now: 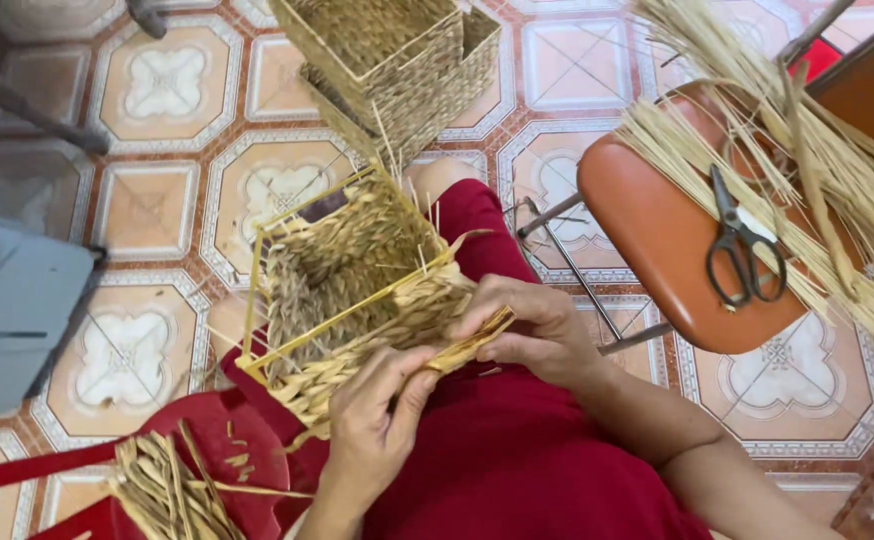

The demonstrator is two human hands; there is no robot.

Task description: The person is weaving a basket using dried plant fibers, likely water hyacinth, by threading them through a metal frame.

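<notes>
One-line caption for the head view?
Both hands, left and right, grip a half-woven straw basket on the lap; scissors on stool.

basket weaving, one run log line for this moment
left hand: on basket edge | right hand: pinching straw strip | scissors: on orange chair

The half-woven basket (357, 290) at centre is rough, matt straw plaited over a thin yellow frame. The chair seat (657, 250) at right looks smooth, glossy plastic; the scissors (742, 245) lying on it have matt dark handles. The floor tiles (157, 190) shine faintly.
</notes>
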